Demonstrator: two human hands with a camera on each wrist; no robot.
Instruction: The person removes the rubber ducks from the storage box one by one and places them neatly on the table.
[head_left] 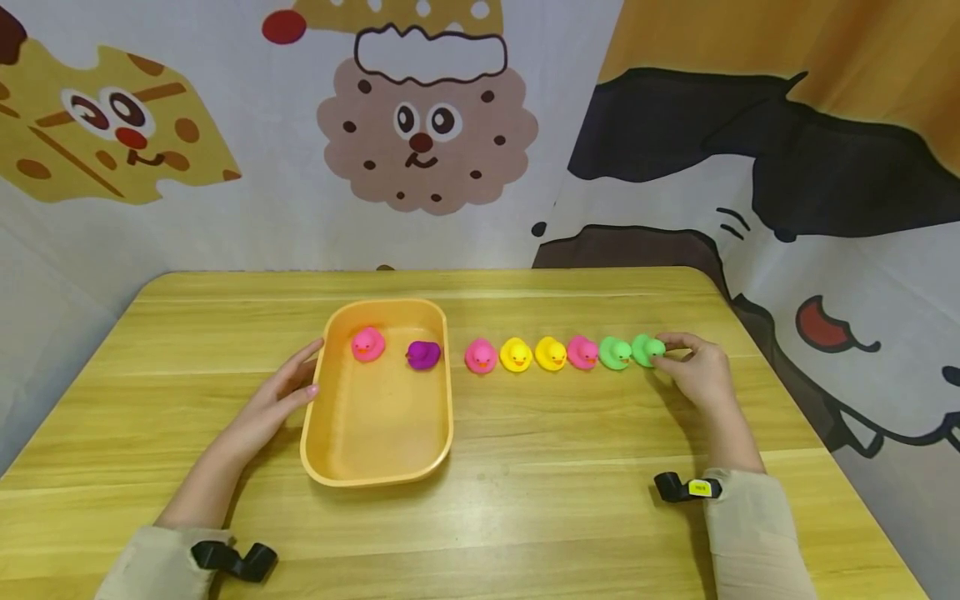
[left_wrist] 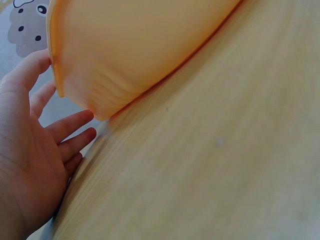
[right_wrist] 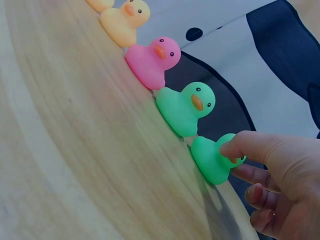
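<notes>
My right hand (head_left: pixel 701 371) pinches a green rubber duck (right_wrist: pixel 210 159) by its head, at the right end of a row on the table. Beside it in the row stands another green duck (head_left: pixel 615 353), then a pink duck (head_left: pixel 582 353), two yellow ducks (head_left: pixel 551 354) and a second pink duck (head_left: pixel 481 357). My left hand (head_left: pixel 266 408) touches the left side of an orange tray (head_left: pixel 309 442), its fingers loosely extended in the left wrist view. Inside the tray lie a pink duck (head_left: pixel 367 344) and a purple duck (head_left: pixel 423 356), both near its far end.
The wooden table (head_left: pixel 555 500) carries the tray left of centre, with the row of ducks to its right. A cloth with cartoon figures (head_left: pixel 427 142) hangs behind the table's far edge.
</notes>
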